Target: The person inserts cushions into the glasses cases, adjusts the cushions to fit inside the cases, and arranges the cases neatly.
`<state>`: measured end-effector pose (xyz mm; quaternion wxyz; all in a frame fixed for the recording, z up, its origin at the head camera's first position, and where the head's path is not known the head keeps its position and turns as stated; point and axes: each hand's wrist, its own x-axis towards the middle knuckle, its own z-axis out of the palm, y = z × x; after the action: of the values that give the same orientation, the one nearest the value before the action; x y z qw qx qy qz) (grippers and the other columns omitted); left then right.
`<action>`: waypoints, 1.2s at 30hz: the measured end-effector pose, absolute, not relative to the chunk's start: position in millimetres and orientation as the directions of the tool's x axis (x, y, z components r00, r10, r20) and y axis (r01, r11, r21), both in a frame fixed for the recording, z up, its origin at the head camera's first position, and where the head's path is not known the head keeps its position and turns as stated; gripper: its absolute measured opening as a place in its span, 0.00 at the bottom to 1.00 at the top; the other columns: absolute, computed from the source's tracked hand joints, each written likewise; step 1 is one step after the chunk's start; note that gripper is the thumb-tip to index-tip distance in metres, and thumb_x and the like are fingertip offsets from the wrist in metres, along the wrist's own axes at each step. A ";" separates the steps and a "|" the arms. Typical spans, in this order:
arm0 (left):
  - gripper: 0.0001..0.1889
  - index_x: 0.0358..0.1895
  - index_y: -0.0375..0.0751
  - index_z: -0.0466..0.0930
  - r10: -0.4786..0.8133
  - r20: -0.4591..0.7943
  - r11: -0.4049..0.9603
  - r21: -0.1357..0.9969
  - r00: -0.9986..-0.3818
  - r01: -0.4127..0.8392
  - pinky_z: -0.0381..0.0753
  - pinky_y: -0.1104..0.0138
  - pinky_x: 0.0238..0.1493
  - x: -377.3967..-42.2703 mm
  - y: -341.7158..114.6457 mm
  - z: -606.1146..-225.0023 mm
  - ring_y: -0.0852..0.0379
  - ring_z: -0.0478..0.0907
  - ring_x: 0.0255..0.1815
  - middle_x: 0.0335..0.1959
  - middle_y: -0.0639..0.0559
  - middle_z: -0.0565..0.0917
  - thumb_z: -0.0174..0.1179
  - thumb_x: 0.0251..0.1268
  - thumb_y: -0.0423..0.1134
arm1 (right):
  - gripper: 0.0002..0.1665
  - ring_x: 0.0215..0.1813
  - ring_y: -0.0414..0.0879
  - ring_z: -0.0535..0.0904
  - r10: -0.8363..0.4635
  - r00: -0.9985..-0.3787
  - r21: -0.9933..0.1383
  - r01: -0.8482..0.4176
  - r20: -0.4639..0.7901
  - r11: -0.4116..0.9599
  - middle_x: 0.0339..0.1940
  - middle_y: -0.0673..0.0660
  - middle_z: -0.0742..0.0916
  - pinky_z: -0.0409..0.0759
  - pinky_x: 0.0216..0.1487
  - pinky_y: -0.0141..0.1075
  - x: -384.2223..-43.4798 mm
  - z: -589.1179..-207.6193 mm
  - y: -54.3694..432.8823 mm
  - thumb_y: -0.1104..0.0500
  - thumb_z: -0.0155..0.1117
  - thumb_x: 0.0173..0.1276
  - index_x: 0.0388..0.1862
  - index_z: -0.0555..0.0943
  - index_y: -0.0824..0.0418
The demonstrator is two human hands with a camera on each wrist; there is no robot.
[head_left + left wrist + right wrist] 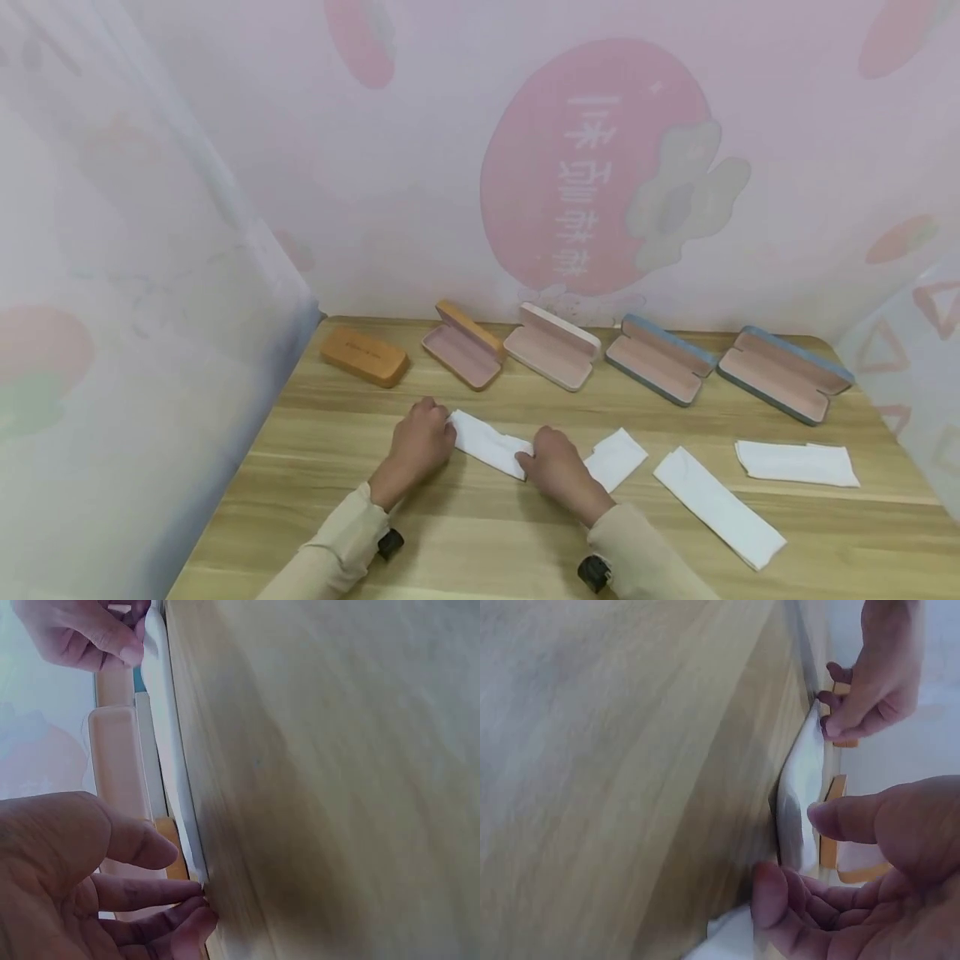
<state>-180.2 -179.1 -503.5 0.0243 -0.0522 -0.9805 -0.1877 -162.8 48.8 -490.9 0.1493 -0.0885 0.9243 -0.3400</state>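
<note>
A folded white cloth [487, 443] lies flat on the wooden table, stretched between two bare hands. My left hand [422, 437] touches its left end with the fingertips; in the left wrist view the thumb [154, 847] stands apart from them. At the other end my right hand [558, 468] pinches the cloth, with the thumb [840, 819] on top and the fingers [769, 892] at the near edge. A second folded white cloth [617, 460] lies just right of that hand, partly hidden behind it.
Along the back stand a closed orange glasses case [365, 357], an open orange case [459, 354], an open white case [547, 358] and two open blue cases [652, 371]. Two more folded cloths [720, 508] lie at the right. A printed curtain [420, 208] rises behind the table [315, 467].
</note>
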 end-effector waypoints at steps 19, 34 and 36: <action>0.06 0.32 0.29 0.84 0.078 0.188 0.977 0.181 -0.979 0.112 0.81 0.53 0.24 -176.5 -162.6 -508.5 0.44 0.80 0.31 0.29 0.42 0.78 0.68 0.60 0.31 | 0.13 0.37 0.58 0.80 -0.182 -0.973 -0.580 -0.069 -0.140 0.812 0.32 0.65 0.80 0.80 0.42 0.52 -165.5 -499.2 33.1 0.63 0.66 0.69 0.37 0.75 0.73; 0.05 0.30 0.31 0.80 0.107 0.161 0.957 0.252 -0.981 0.146 0.80 0.56 0.23 -172.3 -164.1 -510.6 0.48 0.78 0.30 0.28 0.45 0.77 0.65 0.61 0.30 | 0.08 0.34 0.53 0.74 -0.212 -0.976 -0.580 -0.146 -0.047 0.801 0.31 0.61 0.77 0.78 0.38 0.47 -159.4 -501.0 31.7 0.66 0.66 0.66 0.32 0.76 0.69; 0.05 0.31 0.32 0.80 0.103 0.139 0.949 0.284 -0.985 0.140 0.80 0.56 0.24 -172.5 -164.3 -509.2 0.49 0.78 0.30 0.29 0.44 0.78 0.65 0.61 0.30 | 0.07 0.34 0.52 0.74 -0.222 -0.975 -0.595 -0.167 -0.020 0.787 0.31 0.60 0.77 0.76 0.38 0.46 -159.4 -500.7 33.0 0.67 0.66 0.65 0.31 0.77 0.68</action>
<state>-172.5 -164.3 -509.2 0.0615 -0.0617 -0.9851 -0.1481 -159.4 33.0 -500.7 0.0443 -0.1030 0.9441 -0.3101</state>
